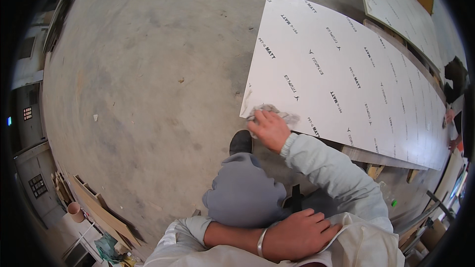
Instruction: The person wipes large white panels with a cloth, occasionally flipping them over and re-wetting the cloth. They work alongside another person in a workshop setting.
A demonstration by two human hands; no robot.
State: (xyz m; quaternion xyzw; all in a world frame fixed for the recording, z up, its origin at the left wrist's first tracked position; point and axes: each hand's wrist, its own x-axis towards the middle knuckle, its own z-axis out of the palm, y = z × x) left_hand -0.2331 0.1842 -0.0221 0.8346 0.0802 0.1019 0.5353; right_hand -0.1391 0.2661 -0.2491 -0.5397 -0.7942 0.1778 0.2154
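My right hand [271,129] is closed over a crumpled greyish rag [287,117], pressed down at the near left corner of a large white board [316,76]. The board's film carries rows of dark print. My left hand [302,235], with a silver bangle [261,242] at the wrist, lies across my waist against the pale jacket [366,240]. Its fingers are slightly bent and apart, and its thumb is hidden.
Another person's hand [449,115] touches the board's far right end. A second white sheet [401,12] lies beyond. Wooden supports [374,170] show under the board. Concrete floor [148,79] spreads left; brown panels [106,212] and a round container [75,211] stand lower left.
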